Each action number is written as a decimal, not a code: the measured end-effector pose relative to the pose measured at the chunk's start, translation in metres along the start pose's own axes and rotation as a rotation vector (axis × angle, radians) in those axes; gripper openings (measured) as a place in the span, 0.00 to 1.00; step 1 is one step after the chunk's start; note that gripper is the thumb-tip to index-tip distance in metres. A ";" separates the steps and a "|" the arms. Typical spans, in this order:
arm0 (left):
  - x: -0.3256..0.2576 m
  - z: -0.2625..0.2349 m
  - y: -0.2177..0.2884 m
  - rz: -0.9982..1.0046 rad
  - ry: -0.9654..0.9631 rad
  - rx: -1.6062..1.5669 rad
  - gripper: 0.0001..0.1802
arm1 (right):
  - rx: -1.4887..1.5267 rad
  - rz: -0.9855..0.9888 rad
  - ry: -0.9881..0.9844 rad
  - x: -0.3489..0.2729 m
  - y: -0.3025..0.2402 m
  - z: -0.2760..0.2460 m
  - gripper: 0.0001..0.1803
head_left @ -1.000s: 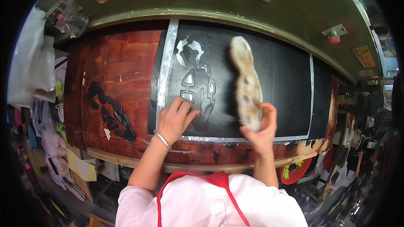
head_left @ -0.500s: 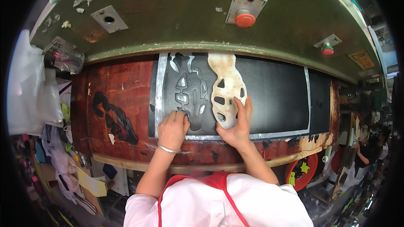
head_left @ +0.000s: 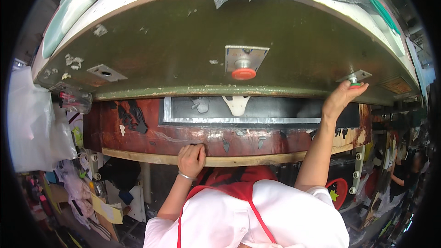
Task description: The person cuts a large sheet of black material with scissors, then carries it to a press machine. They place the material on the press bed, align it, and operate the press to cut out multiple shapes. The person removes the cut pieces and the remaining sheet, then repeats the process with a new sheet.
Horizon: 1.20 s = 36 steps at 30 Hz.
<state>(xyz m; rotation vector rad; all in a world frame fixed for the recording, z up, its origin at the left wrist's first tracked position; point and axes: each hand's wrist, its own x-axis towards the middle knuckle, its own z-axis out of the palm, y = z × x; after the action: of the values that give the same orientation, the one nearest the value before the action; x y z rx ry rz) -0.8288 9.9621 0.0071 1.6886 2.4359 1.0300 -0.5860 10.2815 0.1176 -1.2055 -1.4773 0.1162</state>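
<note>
My right hand is raised to the green push button on the front of the machine. Its fingers are extended and touch the button from below. My left hand rests at the table's front wooden edge, its fingers curled in. Whether anything is inside them is hidden. Beneath the green machine head, one end of the cream template shows on a black sheet. To its left lies a dark cut-out shape. The rest of both is hidden by the head.
A red push button sticks out mid-front of the machine. Black cut-out pieces lie on the reddish table at left, with small black scraps along its front. Plastic sheeting hangs at far left. A red tub stands below right.
My right hand has left the cream template and moved up right to the green button. My left hand has drawn back to the table edge. The view has shifted, so the machine head hides more.
</note>
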 end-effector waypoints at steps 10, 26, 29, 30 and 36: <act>0.060 0.018 -0.024 0.071 0.093 0.041 0.04 | 0.005 -0.002 -0.045 -0.018 0.023 0.011 0.51; -0.010 0.015 -0.010 -0.073 0.105 -0.039 0.05 | 0.057 0.061 -0.737 -0.189 0.023 -0.106 0.09; -0.044 -0.004 0.003 -0.091 0.027 -0.042 0.03 | -0.109 0.206 -0.761 -0.185 0.005 -0.111 0.07; -0.053 -0.011 0.007 -0.114 -0.017 -0.048 0.02 | -0.007 0.127 -0.560 -0.182 -0.003 -0.104 0.06; -0.044 -0.035 0.027 -0.154 0.142 -0.159 0.12 | 0.022 -0.120 -0.930 -0.194 -0.081 -0.039 0.56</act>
<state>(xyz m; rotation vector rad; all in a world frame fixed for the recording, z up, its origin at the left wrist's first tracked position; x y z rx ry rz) -0.8002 9.9134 0.0331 1.4023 2.4437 1.3222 -0.6418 10.0859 0.0517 -1.0796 -2.3290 0.6798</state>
